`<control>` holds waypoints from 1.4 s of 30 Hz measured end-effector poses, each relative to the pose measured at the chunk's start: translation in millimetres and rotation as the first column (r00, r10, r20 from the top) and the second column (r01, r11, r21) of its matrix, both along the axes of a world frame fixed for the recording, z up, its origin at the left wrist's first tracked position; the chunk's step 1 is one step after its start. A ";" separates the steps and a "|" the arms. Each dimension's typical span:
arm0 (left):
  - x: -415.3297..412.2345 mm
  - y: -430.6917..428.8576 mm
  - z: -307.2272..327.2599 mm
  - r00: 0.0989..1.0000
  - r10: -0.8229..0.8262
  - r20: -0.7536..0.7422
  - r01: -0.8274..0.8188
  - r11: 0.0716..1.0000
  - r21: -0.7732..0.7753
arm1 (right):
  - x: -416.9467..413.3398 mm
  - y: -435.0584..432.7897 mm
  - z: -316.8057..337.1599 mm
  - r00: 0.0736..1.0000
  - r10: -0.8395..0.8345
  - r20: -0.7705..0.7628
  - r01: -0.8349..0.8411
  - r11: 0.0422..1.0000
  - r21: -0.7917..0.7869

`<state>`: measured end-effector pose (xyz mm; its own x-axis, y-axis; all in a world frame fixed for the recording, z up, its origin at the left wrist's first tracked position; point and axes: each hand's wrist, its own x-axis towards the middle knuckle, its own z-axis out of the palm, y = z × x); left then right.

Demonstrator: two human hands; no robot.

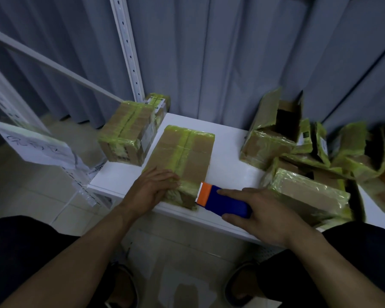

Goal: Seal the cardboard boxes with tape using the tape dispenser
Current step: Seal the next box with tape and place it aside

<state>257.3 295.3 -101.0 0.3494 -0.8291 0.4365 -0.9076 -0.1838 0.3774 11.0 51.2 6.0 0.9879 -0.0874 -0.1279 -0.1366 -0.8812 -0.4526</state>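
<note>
on the table (229, 152) a sealed box (185, 156) lies at the middle near the front edge, the tape dispenser (222, 200) just right of its near corner, two taped boxes (129, 132) behind it to the left, and opened boxes (298, 152) heaped on the right.

bare table (229, 150) mid-right, boxes (298, 192) crowding right

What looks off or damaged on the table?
The pile of boxes at the right: one lies tipped with its flaps open, and torn yellow-green tape hangs off several. The box under the left hand looks intact and taped.
</note>
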 end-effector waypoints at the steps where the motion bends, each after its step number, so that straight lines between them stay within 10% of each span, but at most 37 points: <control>1: -1.7 -1.5 1.1 1.000 0.003 0.000 -0.003 1.000 -0.001 | 2.6 -0.7 -2.8 1.000 0.003 -0.025 -0.004 1.000 -0.028; 10: -28.0 -14.9 7.8 0.981 0.099 0.166 -0.134 0.966 0.221 | 17.2 -7.2 -5.3 0.991 0.034 -0.129 -0.046 0.995 -0.091; 35: -17.4 -29.4 -5.8 0.994 0.106 -0.017 -0.106 0.994 -0.001 | -20.0 -19.1 -22.7 0.999 0.005 -0.051 -0.005 1.000 0.005; 42: -25.3 -32.5 4.6 0.992 0.071 0.109 -0.088 0.983 0.159 | -0.9 -17.1 -30.2 0.991 -0.016 -0.134 0.011 0.999 -0.037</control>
